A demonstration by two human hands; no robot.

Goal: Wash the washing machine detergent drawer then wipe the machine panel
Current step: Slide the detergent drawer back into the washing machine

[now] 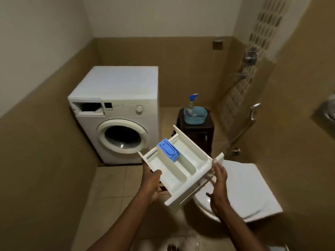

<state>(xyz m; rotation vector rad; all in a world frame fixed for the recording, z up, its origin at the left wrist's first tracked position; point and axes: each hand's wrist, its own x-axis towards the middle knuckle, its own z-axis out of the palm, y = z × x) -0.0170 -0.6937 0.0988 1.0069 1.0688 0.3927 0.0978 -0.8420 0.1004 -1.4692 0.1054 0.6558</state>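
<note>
I hold the white detergent drawer (183, 165) in the air in front of me, out of the machine, with a blue insert (168, 149) in its middle compartment. My left hand (151, 185) grips its left long side from below. My right hand (218, 182) holds the front-panel end at the right. The white washing machine (117, 113) stands against the far wall on the left. Its drawer slot (89, 107) gapes dark at the top left of the machine panel (126, 107), beside a small display and a round dial (139, 108).
A dark stool (197, 129) right of the machine carries a blue basket (195, 115) with a spray bottle (192, 102). A white toilet (241, 192) with its lid down sits below my right hand. Taps and a hose (253, 111) hang on the right wall. Tiled floor lies between.
</note>
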